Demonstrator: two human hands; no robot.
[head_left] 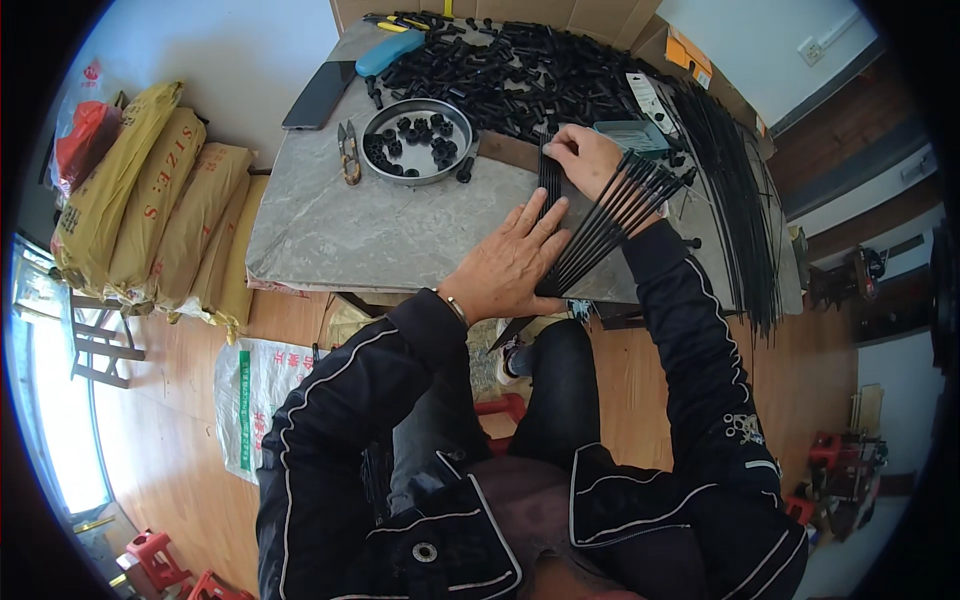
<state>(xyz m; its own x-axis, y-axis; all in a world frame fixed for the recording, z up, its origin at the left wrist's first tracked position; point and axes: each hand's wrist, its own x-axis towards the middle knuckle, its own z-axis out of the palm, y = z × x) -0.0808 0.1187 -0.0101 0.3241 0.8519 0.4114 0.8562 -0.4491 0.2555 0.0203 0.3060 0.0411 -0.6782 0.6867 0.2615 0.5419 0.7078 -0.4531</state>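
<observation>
My left hand (505, 265) lies flat, fingers spread, on the lower end of a fanned bundle of thin black rods (598, 222) on the grey table (330, 225). My right hand (588, 160) pinches the top of a few rods (549, 178) near the bundle's upper left. More rods fan out to the right, past my right wrist.
A round metal dish (385, 163) with several small black caps sits left of the hands, beside small snips (349, 152). A heap of black plastic parts (520, 75) fills the table's far side. Long black rods (735, 190) lie at right. Yellow sacks (150, 200) lean at left.
</observation>
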